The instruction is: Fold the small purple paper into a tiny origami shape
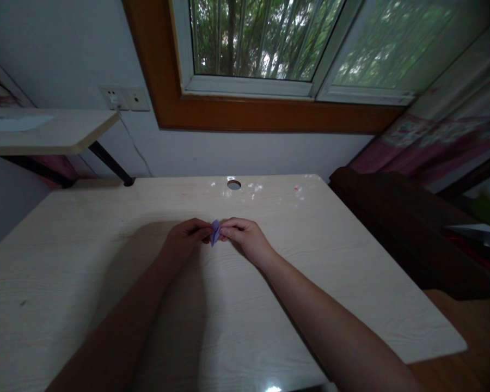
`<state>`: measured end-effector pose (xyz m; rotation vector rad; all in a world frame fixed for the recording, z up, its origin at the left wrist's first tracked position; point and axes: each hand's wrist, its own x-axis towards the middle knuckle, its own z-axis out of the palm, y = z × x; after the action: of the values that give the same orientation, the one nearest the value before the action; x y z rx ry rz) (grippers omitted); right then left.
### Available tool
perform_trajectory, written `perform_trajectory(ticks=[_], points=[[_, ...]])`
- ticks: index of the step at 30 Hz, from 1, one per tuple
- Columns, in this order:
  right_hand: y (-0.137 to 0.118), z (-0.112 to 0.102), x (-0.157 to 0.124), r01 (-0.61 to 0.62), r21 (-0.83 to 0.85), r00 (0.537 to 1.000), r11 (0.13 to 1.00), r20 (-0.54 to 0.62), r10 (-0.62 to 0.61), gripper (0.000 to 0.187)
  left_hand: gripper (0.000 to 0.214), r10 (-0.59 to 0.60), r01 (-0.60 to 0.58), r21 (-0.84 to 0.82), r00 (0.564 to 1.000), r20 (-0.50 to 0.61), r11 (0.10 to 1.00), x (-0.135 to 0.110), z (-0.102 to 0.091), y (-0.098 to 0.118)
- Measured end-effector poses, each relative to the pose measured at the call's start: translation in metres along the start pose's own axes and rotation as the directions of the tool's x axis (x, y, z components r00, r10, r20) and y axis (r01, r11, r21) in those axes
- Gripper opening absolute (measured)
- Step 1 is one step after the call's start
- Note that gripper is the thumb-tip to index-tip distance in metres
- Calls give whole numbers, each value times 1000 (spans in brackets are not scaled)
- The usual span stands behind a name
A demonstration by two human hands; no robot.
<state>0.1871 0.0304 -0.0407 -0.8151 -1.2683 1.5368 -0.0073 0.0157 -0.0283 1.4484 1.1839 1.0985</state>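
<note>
In the middle of the frame, the left hand (183, 235) and the right hand (247, 237) each have a pinching grip on one small purple paper (215, 232), held between them over the counter (330, 261). Farther, a round hole (234, 185) is in the counter, and the window (261, 38) stands at the top of the frame.

Purple folded piece (215, 233) between left grip (183, 237) and right grip (247, 238) (a pinch each), over pale desk (330, 250).

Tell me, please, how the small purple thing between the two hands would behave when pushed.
The purple piece is probably light, being small and thin-edged. It looks like folded paper, so it may crease if squeezed. Its pointed, uneven outline suggests it would slide rather than roll.
</note>
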Motion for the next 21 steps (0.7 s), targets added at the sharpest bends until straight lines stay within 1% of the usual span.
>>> perform_trajectory(ticks=[3,8,12,17,21], points=[[1,-1,1,-14,-9,1000,1000,4,14,19,16,21,-21,19,1000,-22,1000,0,2,0],[3,-1,2,-44,6,999,999,-6,44,23,21,42,-43,-30,998,-35,999,1,4,2],[4,0,2,-54,14,998,998,-18,55,25,21,54,-54,-32,999,-1,998,1,3,-1],[3,1,2,-71,24,996,997,-45,72,23,23,15,-14,-40,1000,23,999,2,3,-6],[3,1,2,-76,28,995,997,-59,77,24,26,24,-22,-49,999,39,999,2,4,-7]])
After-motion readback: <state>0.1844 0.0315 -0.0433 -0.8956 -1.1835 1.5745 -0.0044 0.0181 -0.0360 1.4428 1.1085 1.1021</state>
